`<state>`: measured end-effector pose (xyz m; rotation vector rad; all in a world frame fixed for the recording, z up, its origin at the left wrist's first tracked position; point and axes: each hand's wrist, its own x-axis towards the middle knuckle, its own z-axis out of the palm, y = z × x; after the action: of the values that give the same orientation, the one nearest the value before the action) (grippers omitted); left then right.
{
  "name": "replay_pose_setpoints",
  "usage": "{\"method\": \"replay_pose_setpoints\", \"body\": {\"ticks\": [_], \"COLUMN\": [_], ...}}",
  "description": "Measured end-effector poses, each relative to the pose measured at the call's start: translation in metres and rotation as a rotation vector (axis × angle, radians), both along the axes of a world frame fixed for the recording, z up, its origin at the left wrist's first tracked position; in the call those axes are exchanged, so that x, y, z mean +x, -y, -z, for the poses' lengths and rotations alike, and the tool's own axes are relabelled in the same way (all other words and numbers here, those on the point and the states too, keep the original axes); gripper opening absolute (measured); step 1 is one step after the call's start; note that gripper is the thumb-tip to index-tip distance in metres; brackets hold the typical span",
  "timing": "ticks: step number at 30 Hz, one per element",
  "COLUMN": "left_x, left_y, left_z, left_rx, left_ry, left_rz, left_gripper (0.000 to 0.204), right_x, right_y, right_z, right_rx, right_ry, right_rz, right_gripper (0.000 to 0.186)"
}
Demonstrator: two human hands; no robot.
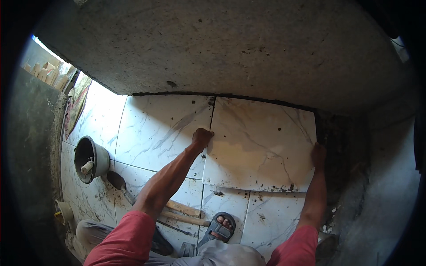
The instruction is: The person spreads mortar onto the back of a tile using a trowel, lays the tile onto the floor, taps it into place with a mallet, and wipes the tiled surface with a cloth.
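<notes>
A large white marble-patterned floor tile [259, 153] with grey veins and dirt specks lies in front of me, slightly raised over the tiles nearer to me. My left hand [203, 138] is closed at its left edge, by the seam with the neighbouring tile [159, 128]. At the opposite edge my right hand [318, 155] grips the side, its fingers partly hidden in shadow. The tile's far edge lies along a dark gap below the concrete wall [230, 48].
A dark bucket [100, 157] with a white object inside stands at the left, a trowel [117, 181] beside it. Wooden-handled tools [184, 217] lie near my sandalled foot [220, 226]. Right of the tile runs a dark, untiled strip [339, 146]. A smaller pale container [64, 211] sits far left.
</notes>
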<state>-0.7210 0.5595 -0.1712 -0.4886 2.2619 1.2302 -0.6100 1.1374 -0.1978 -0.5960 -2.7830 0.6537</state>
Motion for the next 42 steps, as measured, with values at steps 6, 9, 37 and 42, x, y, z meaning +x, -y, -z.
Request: {"method": "replay_pose_setpoints", "body": {"ticks": [6, 9, 37, 42], "left_x": [-0.003, -0.004, 0.010, 0.047], "left_y": [0.003, -0.019, -0.017, -0.017], "left_z": [0.001, -0.004, -0.022, -0.045], "left_rx": [-0.028, -0.108, 0.066, -0.046], "left_ry": [-0.080, -0.072, -0.099, -0.441], "left_rz": [-0.066, -0.003, 0.079, 0.279], "left_gripper": [0.028, 0.030, 0.037, 0.039], "right_x": [-0.027, -0.021, -0.025, -0.002], "right_y": [0.005, -0.014, 0.017, 0.007], "right_z": [0.021, 0.023, 0.018, 0.017], "right_rx": [0.023, 0.080, 0.515, 0.551], "right_ry": [0.030, 0.005, 0.218, 0.233], "right_rz": [0.035, 0.057, -0.074, -0.215], "right_gripper": [0.050, 0.047, 0.029, 0.030]}}
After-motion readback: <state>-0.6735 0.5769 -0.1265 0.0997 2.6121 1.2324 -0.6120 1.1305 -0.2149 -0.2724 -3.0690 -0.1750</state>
